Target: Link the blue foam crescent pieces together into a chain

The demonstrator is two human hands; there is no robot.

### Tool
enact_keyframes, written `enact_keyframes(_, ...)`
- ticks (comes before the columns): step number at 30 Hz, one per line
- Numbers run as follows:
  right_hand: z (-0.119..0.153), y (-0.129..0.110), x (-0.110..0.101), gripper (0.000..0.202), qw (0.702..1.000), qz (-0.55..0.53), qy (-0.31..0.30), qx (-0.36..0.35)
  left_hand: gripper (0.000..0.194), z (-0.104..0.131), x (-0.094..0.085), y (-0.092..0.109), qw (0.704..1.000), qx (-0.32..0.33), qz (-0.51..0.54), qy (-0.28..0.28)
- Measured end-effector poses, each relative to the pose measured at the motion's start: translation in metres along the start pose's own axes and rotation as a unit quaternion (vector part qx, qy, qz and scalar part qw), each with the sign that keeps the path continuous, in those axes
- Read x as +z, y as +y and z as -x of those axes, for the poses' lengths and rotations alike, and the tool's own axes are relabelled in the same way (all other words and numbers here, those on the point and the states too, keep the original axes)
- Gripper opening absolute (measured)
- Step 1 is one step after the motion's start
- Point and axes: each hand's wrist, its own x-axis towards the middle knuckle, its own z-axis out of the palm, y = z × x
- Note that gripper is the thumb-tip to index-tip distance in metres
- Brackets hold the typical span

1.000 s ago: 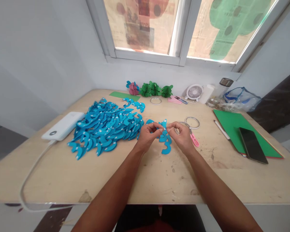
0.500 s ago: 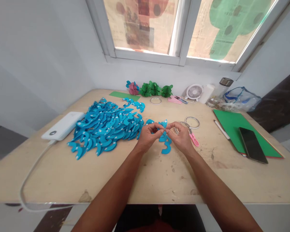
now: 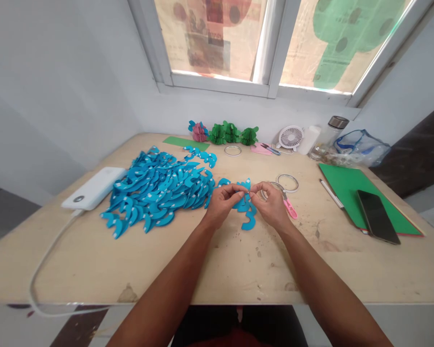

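Over the middle of the table, my left hand point(image 3: 221, 205) is closed in a pinch on a blue curved paper piece point(image 3: 244, 185) with a white patch near its tip. My right hand point(image 3: 271, 203) pinches close beside the left fingertips; whatever is between its fingers is too small to make out. Beneath and behind the fingers, more blue curved pieces point(image 3: 249, 221) lie on the table, partly hidden by my hands. A big heap of the same blue pieces point(image 3: 162, 188), many with white patches, is to the left.
A white power bank point(image 3: 94, 188) with a cable lies at the left. Metal rings point(image 3: 288, 183) and a pink-handled tool point(image 3: 290, 208) lie right of my hands. Farther right are green sheets point(image 3: 376, 197) and a phone point(image 3: 378, 217). Paper ornaments point(image 3: 231, 132) and a fan point(image 3: 291, 138) stand at the back.
My fingertips have drawn slightly apart, the right hand shifting a little to the right. The heap and the other things lie as before.
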Motion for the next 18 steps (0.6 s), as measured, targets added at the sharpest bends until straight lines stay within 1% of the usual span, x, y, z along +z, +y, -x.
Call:
enact_keyframes(3,0.0001,-0.0012,0.0001,0.006,1.0,0.012,0.005,-0.008,0.016,-0.0012,-0.0007,-0.0021,0.999,-0.008,0.032,0.007)
enact_keyframes(6,0.0001,-0.0013,0.0004,0.006,1.0,0.019,0.008,-0.016,0.031,-0.0023,-0.0003,-0.0029,0.998,-0.011,0.067,0.018)
enact_keyframes(9,-0.0001,0.0004,0.0007,0.006,1.0,0.017,0.014,-0.013,0.041,-0.0025,0.0018,-0.0024,0.997,-0.025,0.072,0.029)
enact_keyframes(11,-0.0004,0.002,0.0008,0.006,1.0,0.018,0.019,-0.01,0.039,-0.0025,0.0031,-0.003,0.997,-0.035,0.06,0.037)
enact_keyframes(13,-0.0005,0.0036,0.0008,0.006,0.999,0.021,0.022,-0.012,0.032,-0.003,0.004,-0.0049,0.997,-0.039,0.043,0.052)
enact_keyframes(18,-0.0002,0.0073,0.0014,0.007,0.999,0.032,0.017,-0.021,0.019,-0.0045,0.0052,-0.0083,0.995,-0.036,0.0,0.091)
